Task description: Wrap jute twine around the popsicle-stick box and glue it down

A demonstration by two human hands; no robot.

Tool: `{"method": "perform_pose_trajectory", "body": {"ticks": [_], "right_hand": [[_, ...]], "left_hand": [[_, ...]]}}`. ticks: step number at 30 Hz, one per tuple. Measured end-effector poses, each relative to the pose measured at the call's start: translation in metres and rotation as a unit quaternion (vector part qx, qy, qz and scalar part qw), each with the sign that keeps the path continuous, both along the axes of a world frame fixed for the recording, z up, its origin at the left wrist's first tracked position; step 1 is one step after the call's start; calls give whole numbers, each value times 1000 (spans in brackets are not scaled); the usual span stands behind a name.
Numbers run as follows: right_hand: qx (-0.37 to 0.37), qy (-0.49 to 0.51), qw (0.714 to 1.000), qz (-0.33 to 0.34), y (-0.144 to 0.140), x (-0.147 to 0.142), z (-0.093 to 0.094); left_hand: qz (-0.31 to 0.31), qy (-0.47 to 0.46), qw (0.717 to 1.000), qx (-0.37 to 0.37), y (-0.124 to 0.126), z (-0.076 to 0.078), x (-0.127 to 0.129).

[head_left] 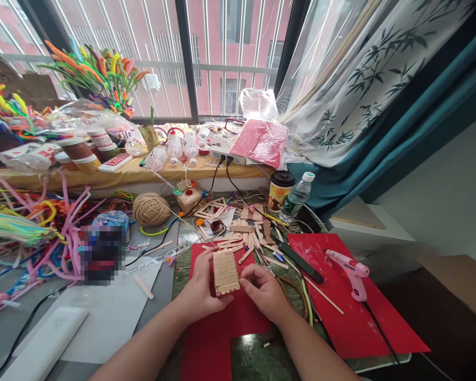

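Note:
Both hands hold a small block of popsicle sticks wrapped in jute twine (pixel 225 272) over a red paper sheet (pixel 238 323). My left hand (pixel 200 291) grips its left side and near end. My right hand (pixel 264 291) pinches its right near corner. Loose popsicle sticks (pixel 248 235) lie just beyond the block. A ball of jute twine (pixel 151 208) sits further back on the left.
A pink glue gun (pixel 351 272) rests on another red sheet (pixel 349 307) to the right. A coffee cup (pixel 280 190) and water bottle (pixel 296 197) stand behind. Pipe cleaners (pixel 43 227) pile up at left, white paper (pixel 103 312) lies near left, and the window sill (pixel 122 172) is cluttered.

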State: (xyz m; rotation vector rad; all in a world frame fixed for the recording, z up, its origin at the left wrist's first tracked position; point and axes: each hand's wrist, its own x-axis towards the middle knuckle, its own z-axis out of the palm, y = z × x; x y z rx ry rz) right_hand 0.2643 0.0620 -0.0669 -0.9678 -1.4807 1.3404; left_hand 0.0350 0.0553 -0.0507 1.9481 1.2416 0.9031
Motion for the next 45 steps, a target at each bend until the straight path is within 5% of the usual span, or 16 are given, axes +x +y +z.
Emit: {"method": "perform_pose_trajectory", "body": {"ticks": [9,18,23,30,38,45], "right_hand": [[56,-43,997,15,-3,-3,3],[249,-109,962,-4,-5,2,14],[272,-121,955,-5,-2,2,12],[328,-166,929,43,-4,-2,19],[259,-201,944,15,-4,0,16],[201,-225,953,15,-1,2,16]], "left_hand": [[1,-22,1000,-19,1,15,-12],[-38,-226,969,-96,7,-18,-10],[-48,-131,987,-82,11,-8,-22],[19,-41,998,-33,1,11,-10],[-63,-113,984,-120,19,1,-33],[-59,-7,989,-137,33,7,-68]]}}
